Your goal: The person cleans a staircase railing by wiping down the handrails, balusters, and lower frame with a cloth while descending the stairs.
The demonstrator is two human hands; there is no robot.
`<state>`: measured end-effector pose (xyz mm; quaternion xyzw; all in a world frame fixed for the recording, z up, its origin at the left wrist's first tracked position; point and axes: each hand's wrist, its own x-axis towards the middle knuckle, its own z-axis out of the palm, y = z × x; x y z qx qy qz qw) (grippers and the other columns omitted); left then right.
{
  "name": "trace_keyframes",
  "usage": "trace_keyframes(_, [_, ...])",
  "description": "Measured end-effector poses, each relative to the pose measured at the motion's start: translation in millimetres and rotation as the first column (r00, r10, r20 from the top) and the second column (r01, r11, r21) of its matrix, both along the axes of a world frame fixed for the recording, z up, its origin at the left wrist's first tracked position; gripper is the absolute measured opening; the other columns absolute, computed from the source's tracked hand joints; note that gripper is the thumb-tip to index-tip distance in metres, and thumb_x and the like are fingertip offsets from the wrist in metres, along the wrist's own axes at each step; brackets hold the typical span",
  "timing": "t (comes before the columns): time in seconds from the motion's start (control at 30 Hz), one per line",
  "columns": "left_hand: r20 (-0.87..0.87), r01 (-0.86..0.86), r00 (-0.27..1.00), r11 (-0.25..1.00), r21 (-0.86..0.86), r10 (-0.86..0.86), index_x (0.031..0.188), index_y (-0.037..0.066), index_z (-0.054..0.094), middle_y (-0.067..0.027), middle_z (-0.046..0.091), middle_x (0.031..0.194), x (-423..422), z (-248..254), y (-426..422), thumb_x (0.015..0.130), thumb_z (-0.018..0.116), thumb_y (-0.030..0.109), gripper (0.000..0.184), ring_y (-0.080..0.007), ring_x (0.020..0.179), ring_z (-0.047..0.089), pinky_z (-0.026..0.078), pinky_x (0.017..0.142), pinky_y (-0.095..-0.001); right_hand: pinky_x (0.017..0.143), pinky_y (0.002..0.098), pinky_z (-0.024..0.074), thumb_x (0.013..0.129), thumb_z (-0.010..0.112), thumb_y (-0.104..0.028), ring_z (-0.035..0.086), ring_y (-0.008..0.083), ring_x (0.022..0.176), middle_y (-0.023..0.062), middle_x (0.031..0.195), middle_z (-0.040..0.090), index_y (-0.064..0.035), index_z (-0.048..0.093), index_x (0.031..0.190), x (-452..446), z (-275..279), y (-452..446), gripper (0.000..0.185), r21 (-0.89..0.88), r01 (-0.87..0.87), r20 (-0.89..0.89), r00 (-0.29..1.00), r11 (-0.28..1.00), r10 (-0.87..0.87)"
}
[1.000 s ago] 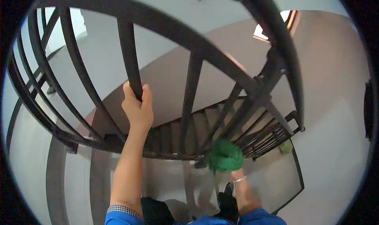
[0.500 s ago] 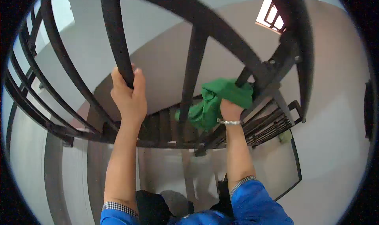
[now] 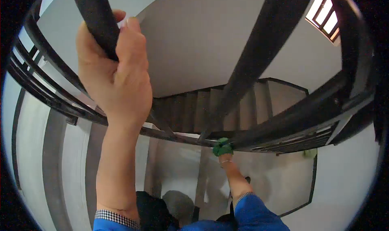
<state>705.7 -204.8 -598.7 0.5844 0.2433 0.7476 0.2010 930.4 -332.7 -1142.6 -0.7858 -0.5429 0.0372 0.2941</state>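
Note:
My left hand (image 3: 117, 69) is wrapped round a dark metal baluster (image 3: 95, 16) of the stair railing, close to the camera. Lower down, my right hand (image 3: 225, 158) is closed on a green cloth (image 3: 223, 147). The cloth is bunched against the foot of a railing bar, by the bottom rail (image 3: 186, 140). It covers most of my right fingers. A bracelet circles the right wrist.
Dark stairs (image 3: 202, 109) run below, beyond the railing. Pale steps (image 3: 75, 162) lie to the left on my side, with a landing (image 3: 275, 178) at lower right. A thick slanting bar (image 3: 259, 48) crosses the middle. A window (image 3: 324, 12) is at upper right.
My right hand has moved down with the green cloth, from the upper part of the railing to its bottom rail. My left hand still grips its baluster and now looks nearer the camera.

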Motion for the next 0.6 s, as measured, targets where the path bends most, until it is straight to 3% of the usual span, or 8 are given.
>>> trace_keyframes(0.17, [-0.049,-0.005,0.999,1.0,-0.008,0.005,0.095,0.001,0.051,0.0029,0.04,0.049,16.2,5.0,-9.3,0.086,0.056,0.016,0.019,-0.004,0.037,0.034,0.026,0.034,-0.0195,0.061,0.0314,0.0478,0.084,0.048,-0.018,0.057,0.0212,0.079,0.0068,0.083,0.056,-0.0068,0.054,0.095,5.2,-10.4,-19.8,0.018,-0.123,-0.035,-0.428,0.904,0.992,-0.021])
trace_keyframes(0.2, [-0.084,-0.022,0.996,0.999,0.03,0.025,0.095,0.0,0.051,0.003,0.04,0.049,37.9,11.8,-20.9,0.085,0.056,0.016,0.019,-0.0041,0.037,0.034,0.026,0.034,-0.0197,0.06,0.0299,0.0472,0.081,0.05,-0.017,0.057,0.0211,0.077,0.006,0.082,0.056,-0.0064,0.055,0.092,9.4,27.5,-32.4,0.016,0.002,0.009,0.007,1.0,1.0,-0.009])
trace_keyframes(0.23, [-0.094,-0.024,0.995,0.999,0.021,0.025,0.095,0.0,0.05,0.0032,0.039,0.049,39.9,13.1,-21.9,0.085,0.057,0.016,0.02,-0.0043,0.037,0.033,0.026,0.034,-0.02,0.058,0.0285,0.0467,0.078,0.052,-0.015,0.057,0.0209,0.075,0.0053,0.081,0.056,-0.0059,0.055,0.089,0.3,66.3,-31.5,0.015,0.138,0.0,0.455,0.888,0.99,-0.064])
trace_keyframes(0.27, [-0.089,-0.018,0.996,0.999,0.037,0.022,0.095,0.0,0.05,0.0032,0.039,0.049,42.5,15.4,-24.4,0.085,0.057,0.016,0.02,-0.0043,0.037,0.033,0.026,0.034,-0.02,0.058,0.0285,0.0467,0.078,0.052,-0.015,0.057,0.0209,0.075,0.0053,0.081,0.056,-0.0059,0.055,0.089,-1.6,76.2,-32.0,0.015,0.153,0.005,0.458,0.886,0.988,-0.075])
trace_keyframes(0.3, [-0.097,-0.026,0.995,1.0,0.008,0.026,0.096,0.0,0.05,0.0033,0.039,0.049,39.5,13.8,-23.2,0.085,0.057,0.016,0.021,-0.0043,0.037,0.034,0.026,0.034,-0.0199,0.063,0.0302,0.0469,0.076,0.053,-0.014,0.057,0.0236,0.077,0.0074,0.083,0.058,-0.0057,0.056,0.09,-9.9,83.3,-35.6,0.017,0.186,0.108,-0.044,0.994,0.977,-0.102])
trace_keyframes(0.33, [-0.102,-0.034,0.994,0.999,-0.022,0.032,0.096,-0.001,0.05,0.0033,0.039,0.049,36.6,12.6,-21.0,0.085,0.056,0.016,0.021,-0.0042,0.037,0.034,0.025,0.034,-0.0199,0.068,0.032,0.0471,0.074,0.054,-0.013,0.057,0.0264,0.078,0.0095,0.085,0.059,-0.0055,0.056,0.091,-18.1,92.8,-35.6,0.019,0.165,0.21,-0.533,0.841,0.964,-0.092])
trace_keyframes(0.4, [-0.076,-0.04,0.996,0.999,-0.033,0.037,0.097,-0.001,0.05,0.0033,0.039,0.049,32.4,11.7,-17.2,0.085,0.056,0.016,0.021,-0.0042,0.037,0.034,0.025,0.034,-0.0198,0.076,0.0351,0.0457,0.073,0.055,-0.014,0.058,0.0286,0.082,0.0113,0.092,0.059,-0.0049,0.056,0.099,-41.6,167.3,-38.1,0.027,0.322,0.064,0.041,0.996,0.945,-0.082])
trace_keyframes(0.6, [-0.063,-0.03,0.998,0.999,-0.032,0.028,0.098,0.0,0.049,0.0034,0.038,0.049,30.5,17.5,-9.0,0.086,0.055,0.016,0.021,-0.0037,0.036,0.032,0.024,0.033,-0.0193,0.083,0.0374,0.0417,0.078,0.051,-0.015,0.053,0.029,0.094,0.0119,0.102,0.056,-0.0053,0.052,0.108,-24.2,101.6,-26.1,0.031,-0.086,0.052,0.056,0.997,0.995,-0.048])
